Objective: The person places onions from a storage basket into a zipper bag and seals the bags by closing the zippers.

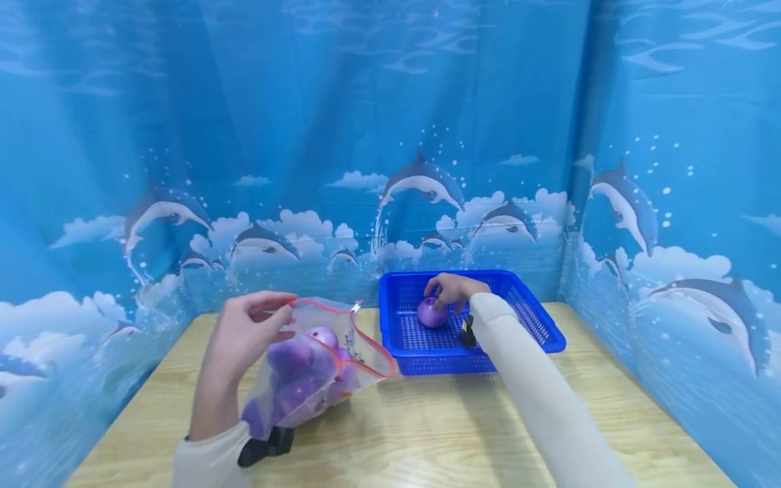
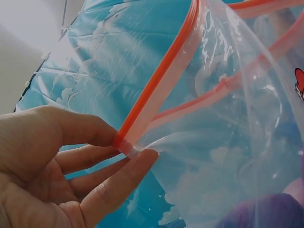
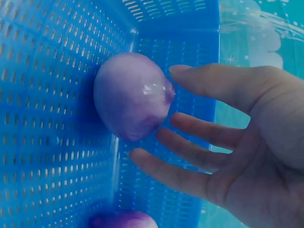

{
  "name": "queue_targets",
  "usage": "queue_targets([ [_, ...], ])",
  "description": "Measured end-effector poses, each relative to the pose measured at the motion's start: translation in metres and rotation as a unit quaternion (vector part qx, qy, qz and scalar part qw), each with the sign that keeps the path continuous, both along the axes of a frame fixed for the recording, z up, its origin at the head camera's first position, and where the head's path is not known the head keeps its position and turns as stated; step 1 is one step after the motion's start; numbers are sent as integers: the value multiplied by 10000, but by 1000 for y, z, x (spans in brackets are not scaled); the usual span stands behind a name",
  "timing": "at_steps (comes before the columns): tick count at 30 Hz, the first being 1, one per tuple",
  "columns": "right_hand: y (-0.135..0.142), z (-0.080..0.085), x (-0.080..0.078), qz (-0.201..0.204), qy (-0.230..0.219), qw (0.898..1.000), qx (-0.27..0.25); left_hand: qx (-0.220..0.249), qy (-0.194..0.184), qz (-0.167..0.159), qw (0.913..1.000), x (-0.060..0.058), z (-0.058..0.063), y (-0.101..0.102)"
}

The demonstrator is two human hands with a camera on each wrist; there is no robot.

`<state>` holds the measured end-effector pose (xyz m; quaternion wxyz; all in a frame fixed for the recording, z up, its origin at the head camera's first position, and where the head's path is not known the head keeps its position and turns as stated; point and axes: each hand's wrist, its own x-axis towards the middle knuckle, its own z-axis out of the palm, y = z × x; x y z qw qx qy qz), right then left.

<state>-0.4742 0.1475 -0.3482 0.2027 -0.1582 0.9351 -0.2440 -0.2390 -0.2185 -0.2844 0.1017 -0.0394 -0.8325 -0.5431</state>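
Beside the right hand [image 1: 453, 289], purple onion [image 3: 132, 97].

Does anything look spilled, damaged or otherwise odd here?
Nothing stands out. The clear bag leans and its mouth gapes unevenly, but that fits the left hand pinching its red rim. Purple onions lie inside it; the onion by the right hand in the blue basket shows no visible damage, and nothing looks spilled.

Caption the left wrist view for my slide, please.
A left hand pinches an orange-rimmed, clear plastic bag with round purple onions inside.
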Motion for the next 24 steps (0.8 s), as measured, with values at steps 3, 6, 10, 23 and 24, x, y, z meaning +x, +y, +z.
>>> queue_targets([
  [3,0,-5,-3,-151,32,9999,-33,-19,-28,15,10000,0,0,0],
  [6,2,-12,-5,-344,-52,9992,-195,-38,-75,16,10000,0,-1,0],
  [10,5,-21,-6,-590,-199,9974,-369,-42,-115,12,9999,0,-1,0],
  [23,-1,-27,-9,-738,-315,9955,-501,-52,-70,25,10000,-2,-2,-3],
  [24,-1,-27,-8,-713,-279,9960,-451,-52,-82,32,9999,-2,-2,-3],
])
